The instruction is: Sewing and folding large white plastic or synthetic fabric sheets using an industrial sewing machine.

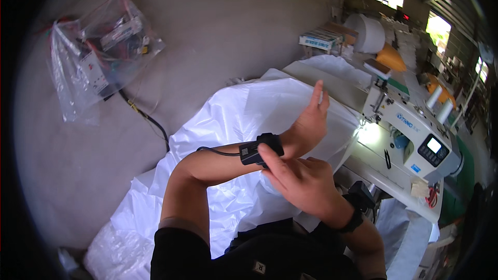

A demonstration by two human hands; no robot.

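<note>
My left hand [309, 124] is raised in front of me, its fingers stretched out, with nothing in it. A black box-shaped device [253, 153] is strapped round my left wrist, and a thin black cable runs from it along the forearm. My right hand [306, 181] reaches across to that device. One finger lies against its edge and another sits just below, by the strap; the remaining fingers are partly hidden. On my right wrist is a similar black device [360, 197]. White sheeting [228, 119] spreads beneath both arms.
A white sewing machine [410, 129] with its lamp lit stands on a table to the right. Black tweezers [387, 159] and red-handled snips [431, 196] lie there. Electrical parts in a clear plastic bag [104, 57] hang on the left wall, with a black cable [150, 119] below.
</note>
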